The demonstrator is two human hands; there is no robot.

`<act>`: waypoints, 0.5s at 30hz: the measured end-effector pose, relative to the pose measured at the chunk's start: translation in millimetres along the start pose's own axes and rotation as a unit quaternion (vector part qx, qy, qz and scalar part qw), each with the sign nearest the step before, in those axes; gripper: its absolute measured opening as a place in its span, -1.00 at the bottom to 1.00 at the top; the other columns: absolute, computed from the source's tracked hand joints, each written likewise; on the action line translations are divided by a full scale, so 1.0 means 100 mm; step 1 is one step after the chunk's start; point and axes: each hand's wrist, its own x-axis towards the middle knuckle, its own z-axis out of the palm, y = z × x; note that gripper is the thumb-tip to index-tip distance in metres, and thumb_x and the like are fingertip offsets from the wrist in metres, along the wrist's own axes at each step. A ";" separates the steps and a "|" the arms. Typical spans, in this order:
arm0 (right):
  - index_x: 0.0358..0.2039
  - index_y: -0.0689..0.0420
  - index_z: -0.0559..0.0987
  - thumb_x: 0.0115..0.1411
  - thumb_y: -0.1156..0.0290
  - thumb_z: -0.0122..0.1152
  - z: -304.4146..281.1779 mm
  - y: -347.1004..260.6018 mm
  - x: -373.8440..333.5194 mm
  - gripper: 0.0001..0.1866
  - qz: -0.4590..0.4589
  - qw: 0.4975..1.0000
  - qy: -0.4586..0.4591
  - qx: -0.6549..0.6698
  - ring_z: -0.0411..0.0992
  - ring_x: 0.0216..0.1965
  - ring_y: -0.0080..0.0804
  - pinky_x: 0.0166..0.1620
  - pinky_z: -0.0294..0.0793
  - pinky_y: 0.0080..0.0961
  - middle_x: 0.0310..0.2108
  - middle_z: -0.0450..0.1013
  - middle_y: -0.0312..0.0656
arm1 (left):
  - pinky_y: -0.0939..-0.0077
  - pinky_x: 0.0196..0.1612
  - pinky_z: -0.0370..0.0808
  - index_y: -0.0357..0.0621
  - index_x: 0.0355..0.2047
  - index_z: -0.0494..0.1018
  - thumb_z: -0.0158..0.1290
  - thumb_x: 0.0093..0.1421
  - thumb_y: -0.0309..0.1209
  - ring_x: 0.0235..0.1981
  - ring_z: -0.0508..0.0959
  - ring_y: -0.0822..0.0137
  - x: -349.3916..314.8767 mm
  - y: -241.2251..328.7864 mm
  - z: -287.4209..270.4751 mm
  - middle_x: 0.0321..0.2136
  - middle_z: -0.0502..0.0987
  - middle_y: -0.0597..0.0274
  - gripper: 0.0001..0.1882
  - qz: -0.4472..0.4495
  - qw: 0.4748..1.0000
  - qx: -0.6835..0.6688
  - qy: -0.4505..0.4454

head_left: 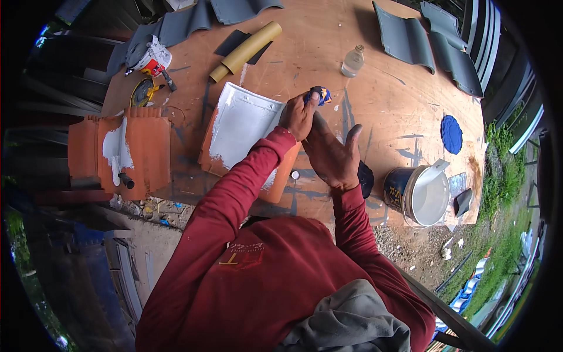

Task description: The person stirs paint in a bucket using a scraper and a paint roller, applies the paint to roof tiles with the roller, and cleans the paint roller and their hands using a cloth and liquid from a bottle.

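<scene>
My left hand (pixel 298 119) is closed on a crumpled blue and orange cloth (pixel 321 94), which sticks out past the thumb. Right beside it, my right hand (pixel 335 154) is turned palm up with thumb and fingers stretched out; its fingertips are partly hidden near the left hand. Both hands are over the table, at the right edge of an orange roof tile coated largely in white paint (pixel 240 126). A small white bottle cap (pixel 295 175) lies below my hands. Farther off stands a clear bottle (pixel 353 61) with some liquid.
An orange roof tile (pixel 155 152) with a white patch lies left. Behind it are a paint-smeared pot (pixel 153 56) and a yellowish tube (pixel 249 50). Grey tiles (pixel 404 35) line the far edge. At right are a dark bucket (pixel 399 188) and a round blue piece (pixel 451 134).
</scene>
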 end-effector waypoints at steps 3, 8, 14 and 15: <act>0.57 0.21 -0.01 0.27 -0.65 -0.30 -0.09 -0.05 -0.13 0.24 -0.041 0.995 0.063 0.070 -0.10 0.59 -0.08 0.58 -0.20 -0.12 0.58 -0.05 0.03 | 0.31 0.20 0.47 -0.33 0.13 0.54 -0.21 0.58 0.00 0.16 0.59 -0.02 -0.29 0.25 0.18 0.01 0.64 -0.19 -0.40 0.038 0.986 -0.162 0.033; 0.51 0.23 0.10 0.36 -0.53 -0.22 -0.03 0.00 -0.16 0.11 -0.057 0.983 0.169 0.036 0.14 0.49 -0.08 0.52 0.09 -0.10 0.47 0.15 0.01 | -0.16 0.51 -0.01 -0.08 0.29 0.47 -0.12 0.53 -0.12 0.45 0.29 -0.02 -0.77 0.51 0.24 0.33 0.47 0.15 -0.52 0.258 0.959 0.113 0.020; 0.60 0.15 -0.12 0.33 -0.61 -0.52 0.21 0.18 -0.17 0.18 0.032 0.996 -0.081 0.009 -0.26 0.63 -0.17 0.59 -0.44 -0.21 0.63 -0.23 0.03 | 0.28 0.02 0.56 -0.30 -0.11 0.59 -0.17 0.55 0.08 -0.14 0.68 0.11 -0.33 0.24 -0.42 -0.26 0.68 -0.01 -0.38 -0.011 0.997 -0.033 0.067; 0.60 0.15 -0.12 0.33 -0.61 -0.52 0.20 0.25 -0.13 0.18 0.044 0.995 -0.090 0.015 -0.26 0.63 -0.17 0.59 -0.44 -0.21 0.63 -0.23 0.03 | 0.36 -0.02 0.56 -0.33 -0.06 0.58 -0.19 0.56 0.09 -0.16 0.67 0.23 -0.44 0.30 -0.53 -0.24 0.68 0.04 -0.35 0.015 0.991 -0.068 0.112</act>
